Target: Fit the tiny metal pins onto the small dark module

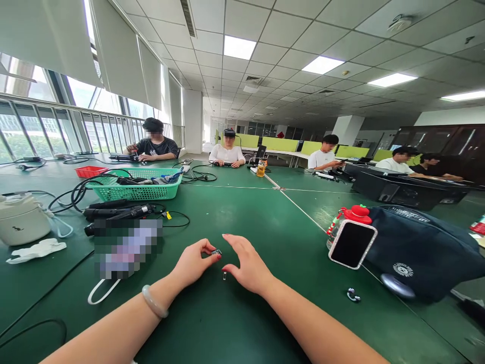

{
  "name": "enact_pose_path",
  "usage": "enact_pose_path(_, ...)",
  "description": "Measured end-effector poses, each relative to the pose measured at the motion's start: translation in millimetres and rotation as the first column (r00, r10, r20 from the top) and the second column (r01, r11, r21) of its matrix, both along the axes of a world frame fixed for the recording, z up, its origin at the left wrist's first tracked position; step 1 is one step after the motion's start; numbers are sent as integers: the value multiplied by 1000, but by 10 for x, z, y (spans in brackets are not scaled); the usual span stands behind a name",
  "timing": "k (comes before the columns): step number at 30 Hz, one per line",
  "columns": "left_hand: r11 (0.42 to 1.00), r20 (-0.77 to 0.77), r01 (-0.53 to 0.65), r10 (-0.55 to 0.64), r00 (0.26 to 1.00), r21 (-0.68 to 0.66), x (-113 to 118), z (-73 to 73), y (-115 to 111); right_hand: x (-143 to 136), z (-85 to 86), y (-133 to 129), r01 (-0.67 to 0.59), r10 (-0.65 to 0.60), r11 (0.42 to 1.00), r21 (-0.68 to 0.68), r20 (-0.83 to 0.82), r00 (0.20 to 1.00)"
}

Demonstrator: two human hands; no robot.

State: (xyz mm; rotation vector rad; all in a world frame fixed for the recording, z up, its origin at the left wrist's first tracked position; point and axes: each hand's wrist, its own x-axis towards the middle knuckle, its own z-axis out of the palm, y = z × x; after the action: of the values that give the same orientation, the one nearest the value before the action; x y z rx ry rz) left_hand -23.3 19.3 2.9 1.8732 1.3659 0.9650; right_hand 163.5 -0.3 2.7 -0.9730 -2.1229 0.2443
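My left hand (195, 262), with a pale bangle (154, 302) on its wrist, pinches a small dark, shiny piece (216, 252) between thumb and fingers. It is too small for me to tell its kind. Just to the right, my right hand (248, 263) is held with thumb and fingers spread apart, nothing visible between them. Below its thumb tip is a tiny clear-and-white piece (225, 276); whether the thumb touches it I cannot tell. Both hands are low over the green tabletop (215, 313).
Left: a green basket (138, 191) of cables, black tool-like devices (121, 212), a blurred pouch (131, 247), a cream container (22, 217). Right: a phone (352, 243) leaning on a red-lidded bottle (354, 215), a dark bag (428, 253), a small shiny clip-like item (353, 295). Several people sit beyond.
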Motion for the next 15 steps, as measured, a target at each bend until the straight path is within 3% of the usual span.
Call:
enact_pose_path(3,983,-17,-159,162,987,89,-138,115,90,287,237,189,27,-67,987,-160,-253,965)
enact_pose_path(4,968,-1,-221,223,975,114,-191,164,120,442,327,252,93,-197,964,-250,-431,881)
enact_pose_path(5,959,14,-258,258,966,115,-242,216,144,616,412,304,111,-331,919,-378,-585,740)
enact_pose_path(7,960,74,-265,259,963,94,-327,319,168,975,544,356,-129,-468,806,-577,-756,457)
enact_pose_path(8,966,104,-248,240,965,76,-358,367,168,1138,585,350,-276,-489,759,-590,-796,357)
enact_pose_path(10,977,155,-212,204,967,36,-402,450,153,1392,622,280,-407,-502,736,-541,-839,208)
enact_pose_path(15,985,210,-172,168,963,1,-509,576,123,1698,638,-110,-419,-446,803,-423,-894,47)
